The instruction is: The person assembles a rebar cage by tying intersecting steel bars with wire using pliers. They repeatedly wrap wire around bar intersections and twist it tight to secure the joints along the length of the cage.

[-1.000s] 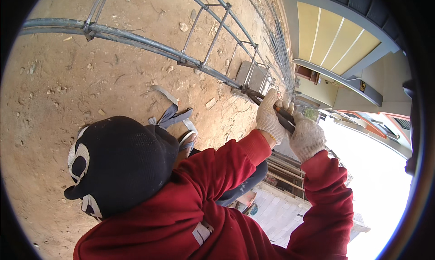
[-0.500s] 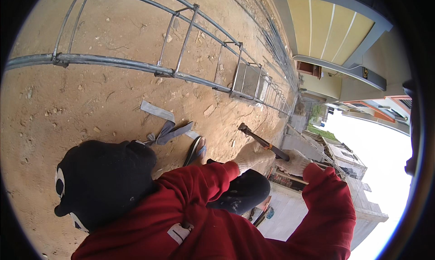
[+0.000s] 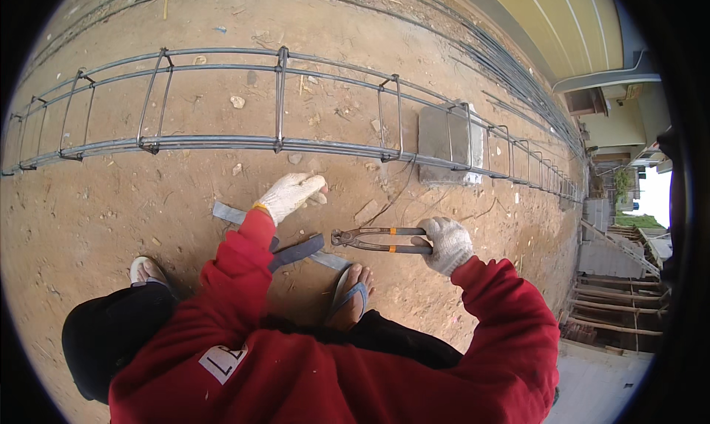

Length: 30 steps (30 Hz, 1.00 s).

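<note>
Apparently readying pincers [image 3: 351,238] clasped in the right hand [image 3: 447,245], a worker [image 3: 310,372] must likely reach the steel frame [image 3: 251,139] beyond a half-open, empty-looking left hand [image 3: 287,197].

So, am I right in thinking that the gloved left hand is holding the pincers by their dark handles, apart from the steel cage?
Not quite: in the head view, the gloved right hand, not the left, holds the pincers by their dark handles, apart from the steel cage.
</note>
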{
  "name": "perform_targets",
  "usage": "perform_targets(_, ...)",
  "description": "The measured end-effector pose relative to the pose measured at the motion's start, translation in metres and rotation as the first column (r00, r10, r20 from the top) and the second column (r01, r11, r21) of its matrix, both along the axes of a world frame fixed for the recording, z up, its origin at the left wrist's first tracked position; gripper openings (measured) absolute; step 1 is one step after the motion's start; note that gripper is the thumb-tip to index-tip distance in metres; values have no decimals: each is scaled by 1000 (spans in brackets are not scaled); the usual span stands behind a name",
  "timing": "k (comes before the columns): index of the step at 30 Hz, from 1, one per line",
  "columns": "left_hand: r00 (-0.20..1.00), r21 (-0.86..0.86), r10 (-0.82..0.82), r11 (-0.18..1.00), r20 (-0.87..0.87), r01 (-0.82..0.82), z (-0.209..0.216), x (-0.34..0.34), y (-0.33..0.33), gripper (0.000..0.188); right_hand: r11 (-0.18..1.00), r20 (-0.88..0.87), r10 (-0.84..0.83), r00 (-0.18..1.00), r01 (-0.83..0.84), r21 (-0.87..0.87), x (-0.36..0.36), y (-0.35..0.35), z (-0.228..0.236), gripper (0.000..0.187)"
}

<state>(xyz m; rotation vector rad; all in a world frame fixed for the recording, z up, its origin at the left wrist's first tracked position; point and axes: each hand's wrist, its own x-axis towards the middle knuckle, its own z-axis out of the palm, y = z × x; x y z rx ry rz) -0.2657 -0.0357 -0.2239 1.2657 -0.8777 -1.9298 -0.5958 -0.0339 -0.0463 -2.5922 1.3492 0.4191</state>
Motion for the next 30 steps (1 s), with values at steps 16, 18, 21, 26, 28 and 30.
perform_targets(16,904,-444,369,862,215,-246,92,-95,6,29,988,786,155,599,-94,-123,-34,-19,-155,32)
perform_targets(18,911,-345,398,875,112,-340,94,-96,8,27,959,751,260,606,-255,-126,-35,-12,-155,32)
perform_targets(21,897,-261,437,876,70,-406,98,-98,9,27,951,803,235,548,-300,-74,-25,4,-148,32)
perform_targets(26,934,-230,352,916,65,-329,114,-97,6,28,981,887,72,457,-193,20,-25,8,-123,30)
perform_targets(28,962,-140,272,954,23,-266,123,-98,3,29,966,769,203,606,-252,-57,-39,0,-111,30)
perform_targets(30,981,-200,157,971,113,-133,133,-100,-2,29,938,646,320,693,-328,-113,-53,-1,-97,31)
